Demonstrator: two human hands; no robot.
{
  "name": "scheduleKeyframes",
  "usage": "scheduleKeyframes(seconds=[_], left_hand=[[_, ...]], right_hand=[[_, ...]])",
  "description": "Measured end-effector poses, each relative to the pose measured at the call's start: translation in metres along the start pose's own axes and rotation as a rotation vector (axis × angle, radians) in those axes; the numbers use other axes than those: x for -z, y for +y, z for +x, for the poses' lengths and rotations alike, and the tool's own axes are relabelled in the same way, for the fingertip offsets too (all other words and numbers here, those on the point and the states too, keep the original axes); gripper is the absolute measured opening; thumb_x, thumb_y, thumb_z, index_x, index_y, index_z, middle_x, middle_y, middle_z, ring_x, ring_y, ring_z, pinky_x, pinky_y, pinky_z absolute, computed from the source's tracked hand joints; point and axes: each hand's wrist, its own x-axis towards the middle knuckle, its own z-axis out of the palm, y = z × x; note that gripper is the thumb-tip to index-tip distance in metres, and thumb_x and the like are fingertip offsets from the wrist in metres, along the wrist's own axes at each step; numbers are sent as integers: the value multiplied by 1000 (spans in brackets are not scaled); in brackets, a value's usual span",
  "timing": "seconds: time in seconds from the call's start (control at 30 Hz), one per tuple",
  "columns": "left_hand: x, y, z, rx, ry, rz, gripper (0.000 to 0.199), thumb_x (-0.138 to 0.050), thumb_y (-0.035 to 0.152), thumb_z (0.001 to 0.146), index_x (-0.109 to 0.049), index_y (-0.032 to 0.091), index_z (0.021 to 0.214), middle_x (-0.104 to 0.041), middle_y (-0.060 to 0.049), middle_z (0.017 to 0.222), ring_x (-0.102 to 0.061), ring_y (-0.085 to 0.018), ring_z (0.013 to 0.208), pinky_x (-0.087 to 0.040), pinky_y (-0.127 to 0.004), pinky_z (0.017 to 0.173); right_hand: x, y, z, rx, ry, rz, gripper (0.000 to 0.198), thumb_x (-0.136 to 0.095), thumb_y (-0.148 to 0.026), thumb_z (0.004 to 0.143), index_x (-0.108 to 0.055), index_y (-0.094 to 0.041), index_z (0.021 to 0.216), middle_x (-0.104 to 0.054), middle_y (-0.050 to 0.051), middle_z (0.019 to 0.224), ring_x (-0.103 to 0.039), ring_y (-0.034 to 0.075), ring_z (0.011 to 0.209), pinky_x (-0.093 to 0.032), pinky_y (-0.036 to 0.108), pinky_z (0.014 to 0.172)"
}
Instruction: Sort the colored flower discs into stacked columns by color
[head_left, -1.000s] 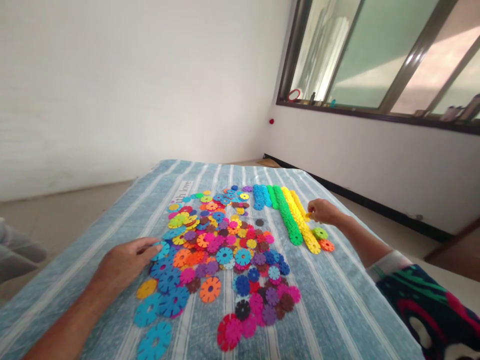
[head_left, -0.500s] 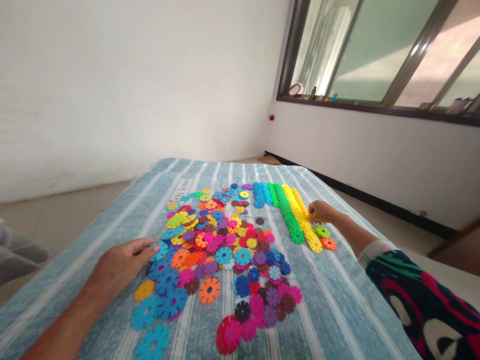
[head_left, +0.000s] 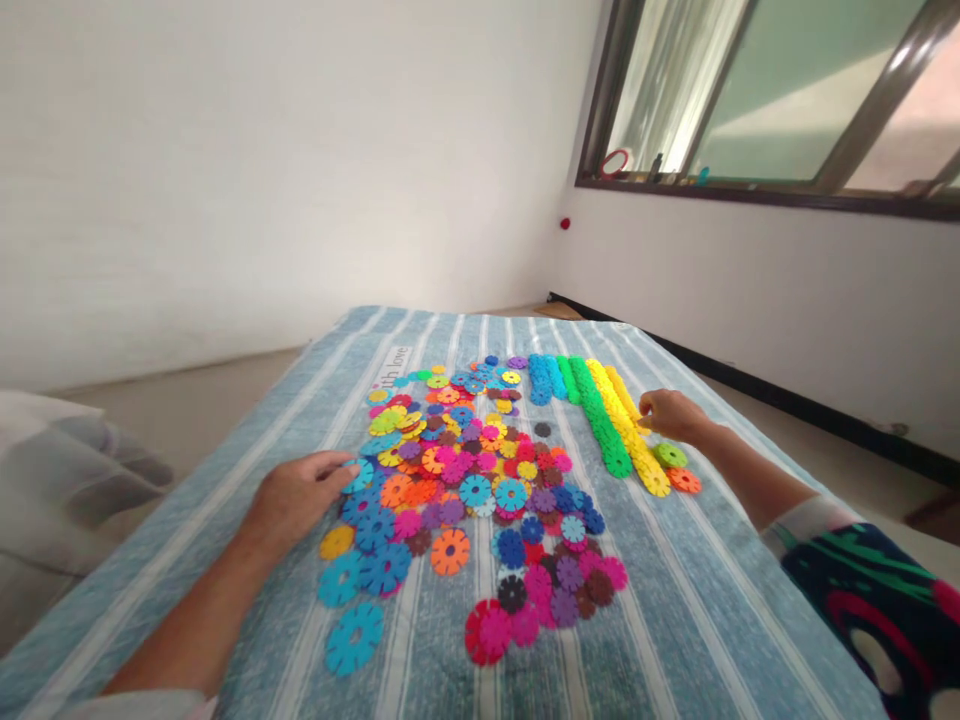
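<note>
My left hand (head_left: pixel 304 495) rests at the left edge of a loose pile of slotted plastic discs (head_left: pixel 454 462), fingers stretched out and touching a light blue disc (head_left: pixel 358 476). At the right, my right hand (head_left: pixel 671 415) is closed, thumb and fingers pinched at the side of a long row of overlapping yellow discs (head_left: pixel 622 418). A small bit of yellow disc shows at those fingertips; the rest is hidden. Beside the yellow row lies a green row (head_left: pixel 600 425), then shorter blue rows (head_left: pixel 540 378). Near my right wrist are a lime green disc (head_left: pixel 667 455) and an orange disc (head_left: pixel 684 481).
A striped blue cloth (head_left: pixel 262 660) covers the table. Printed lettering (head_left: pixel 394 368) shows on it at the far left. Pale translucent fabric (head_left: pixel 67 480) hangs beyond the left edge. A window (head_left: pixel 780 100) with small items on its sill is at the upper right.
The view has turned slightly left, so everything sits further right in the picture. Both hands keep nearly the same places beside the discs.
</note>
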Motion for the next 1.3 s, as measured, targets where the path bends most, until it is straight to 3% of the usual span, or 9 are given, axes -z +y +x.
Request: scheduleKeyframes(seconds=[0.17, 0.3, 0.37, 0.53, 0.67, 1.1, 1.3], left_hand=[[-7, -6, -4, -19, -50, -58, 48, -49, 47, 69, -71, 16, 99, -75, -6, 87, -68, -23, 78, -50, -27, 69], [-8, -6, -5, -24, -57, -75, 47, -50, 46, 68, -71, 16, 99, -75, -6, 86, -68, -23, 80, -50, -28, 73], [-7, -4, -6, -31, -62, -74, 49, -50, 46, 69, -71, 15, 99, -75, -7, 86, -68, -24, 81, -49, -29, 74], [-4, -2, -7, -45, -55, -63, 47, -50, 47, 68, -71, 17, 96, -75, -6, 87, -68, -24, 82, -48, -29, 75], [-3, -2, -8, -69, -44, -56, 47, -49, 47, 68, -72, 16, 95, -75, -6, 86, -68, -24, 83, -48, -28, 74], [-5, -5, -5, -45, -54, -56, 48, -49, 48, 67, -72, 16, 96, -75, -6, 83, -68, -24, 77, -49, -28, 68], [5, 5, -2, -41, -57, 14, 50, -49, 49, 67, -72, 15, 96, -76, -6, 89, -69, -24, 81, -49, -26, 69]], right_hand=[[3, -40, -32, 179, 28, 34, 15, -57, -29, 80, -67, -21, 87, -69, 4, 86, -61, 17, 76, -36, 23, 58], [1, -97, -76, 358, -2, 176, 14, -56, -29, 82, -67, -21, 82, -69, 2, 76, -61, 14, 68, -36, 22, 58], [0, -132, -100, 441, -84, 225, 14, -55, -28, 83, -68, -22, 83, -70, 1, 75, -62, 14, 67, -36, 21, 57], [-4, -210, -147, 606, -103, 46, 30, -54, -44, 85, -66, -18, 96, -72, 11, 82, -66, 24, 76, -42, 28, 61], [-5, -245, -160, 653, -94, 13, 44, -54, -53, 83, -63, -15, 101, -71, 14, 91, -67, 28, 81, -48, 33, 64], [-8, -247, -146, 553, -184, 119, 46, -58, -50, 75, -61, -15, 104, -71, 15, 94, -67, 30, 86, -47, 35, 67], [2, -226, -141, 551, -96, 221, 43, -57, -51, 75, -58, -18, 103, -71, 9, 86, -66, 24, 76, -39, 27, 58]])
